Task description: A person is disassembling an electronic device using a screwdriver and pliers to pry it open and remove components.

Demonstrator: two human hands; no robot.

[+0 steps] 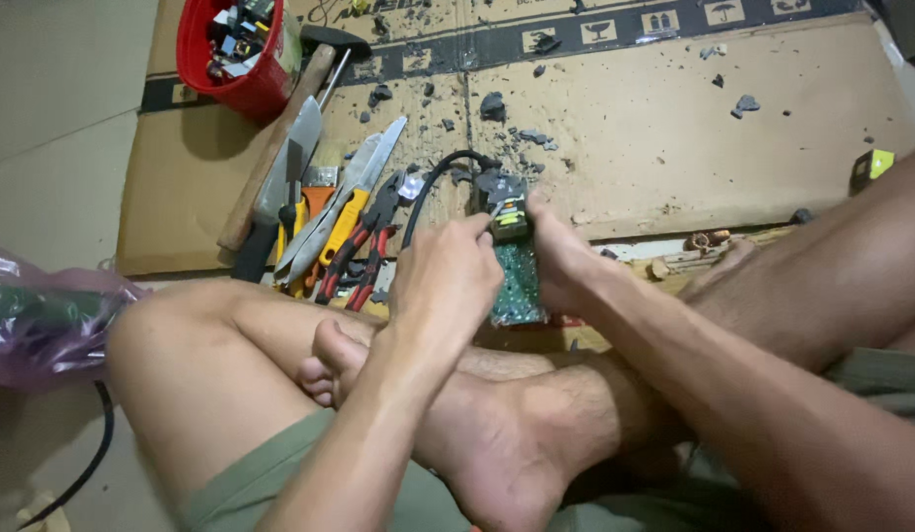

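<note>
A green circuit board (517,281) with a yellow-and-black part at its top end stands upright between my two hands, above my crossed legs. My left hand (443,281) grips its left side, thumb and forefinger pinching near the top. On the right edge, my right hand (561,256) presses with the fingertips up by the yellow part. A black cable (433,187) arcs from the board's top down toward the tools. Most of the board's face is hidden by my fingers.
I sit on the floor on flattened cardboard (674,148) strewn with dark debris. Left of the board lie red-handled pliers (364,251), yellow-handled tools (339,222), a cleaver (290,167) and a hammer (280,138). A red bucket (236,59) stands at the back left; a purple plastic bag (44,315) lies left.
</note>
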